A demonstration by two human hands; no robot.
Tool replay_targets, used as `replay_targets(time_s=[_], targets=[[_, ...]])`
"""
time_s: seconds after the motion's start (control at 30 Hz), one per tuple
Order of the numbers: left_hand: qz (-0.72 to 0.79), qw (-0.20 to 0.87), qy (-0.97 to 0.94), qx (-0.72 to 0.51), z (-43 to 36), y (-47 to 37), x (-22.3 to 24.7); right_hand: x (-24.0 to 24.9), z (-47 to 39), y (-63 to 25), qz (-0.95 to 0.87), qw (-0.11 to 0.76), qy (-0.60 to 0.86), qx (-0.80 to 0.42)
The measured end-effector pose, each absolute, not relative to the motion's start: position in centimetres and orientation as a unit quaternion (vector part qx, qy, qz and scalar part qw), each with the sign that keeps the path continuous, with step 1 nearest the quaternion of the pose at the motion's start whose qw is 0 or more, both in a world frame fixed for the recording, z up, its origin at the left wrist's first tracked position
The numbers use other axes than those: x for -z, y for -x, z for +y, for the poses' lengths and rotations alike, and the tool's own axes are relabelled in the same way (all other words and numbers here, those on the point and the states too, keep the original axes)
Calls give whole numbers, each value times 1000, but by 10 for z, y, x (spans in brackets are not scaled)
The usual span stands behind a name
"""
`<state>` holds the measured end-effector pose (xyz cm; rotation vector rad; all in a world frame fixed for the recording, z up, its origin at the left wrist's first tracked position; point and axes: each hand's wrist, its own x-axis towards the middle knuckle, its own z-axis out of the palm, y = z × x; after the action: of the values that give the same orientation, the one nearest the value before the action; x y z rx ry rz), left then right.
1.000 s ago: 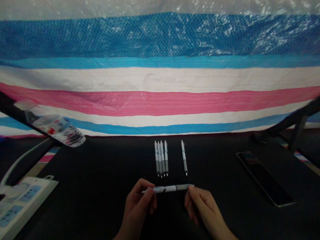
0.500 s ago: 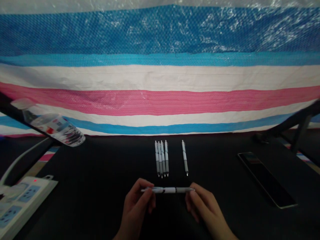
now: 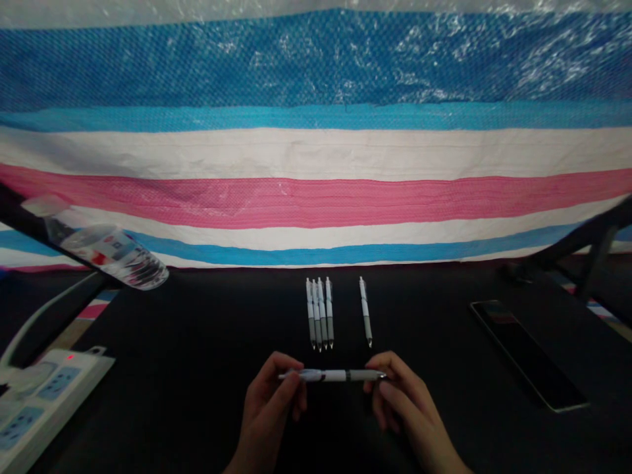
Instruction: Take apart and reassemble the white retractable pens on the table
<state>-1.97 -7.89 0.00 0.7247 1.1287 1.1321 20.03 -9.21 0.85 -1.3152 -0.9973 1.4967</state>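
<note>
1. Pen [image 3: 340,375], white with a grey lower barrel, lies crosswise between the person's hands, nearer to them than the other pens.
2. The left hand [image 3: 271,398] has its grip closed on the button end, thumb and forefinger pinching.
3. The right hand [image 3: 407,401] is at the grey end, its grip loosened: thumb and forefinger stand apart around the metal tip. Whether a fingertip touches the barrel, I cannot tell.
4. The pen should handle as light and stiff, not very fragile; the smooth white barrel may roll or slip a little, while the grey part probably gives better purchase. The barrel seems the best place to take hold, clear of the point.
5. Just beyond, four pens [image 3: 322,309] lie side by side on the black desk [image 3: 197,368], points toward the person; a lone pen [image 3: 365,309] lies apart, to their right.
6. Farther out are a phone [image 3: 528,355] at right, and a bottle [image 3: 118,255] and a power strip [image 3: 52,411] at left.
</note>
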Motion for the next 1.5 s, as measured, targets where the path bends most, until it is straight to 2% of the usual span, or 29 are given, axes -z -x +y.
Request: replay_targets(time_s=[0.17, 0.4, 0.7, 0.93, 1.3, 1.5], targets=[[491, 640, -320, -497, -79, 20, -1, -14, -89, -199, -395, 412, 531, -626], [507, 630, -330, -486, -80, 23, -2, 0, -100, -205, -357, 486, 502, -620], [522, 588, -275, -553, -71, 28, -9, -6, -98, -208, -277, 581, 487, -591], [529, 568, -247, -581, -67, 30, -9, 2, -100, -214, -259, 603, 488, -576], [526, 579, -258, -567, -70, 29, -6, -2, -98, -207, -288, 590, 482, -581], [509, 627, -325, -493, -78, 25, 2, 1, -102, -205, -433, 488, 479, -588]])
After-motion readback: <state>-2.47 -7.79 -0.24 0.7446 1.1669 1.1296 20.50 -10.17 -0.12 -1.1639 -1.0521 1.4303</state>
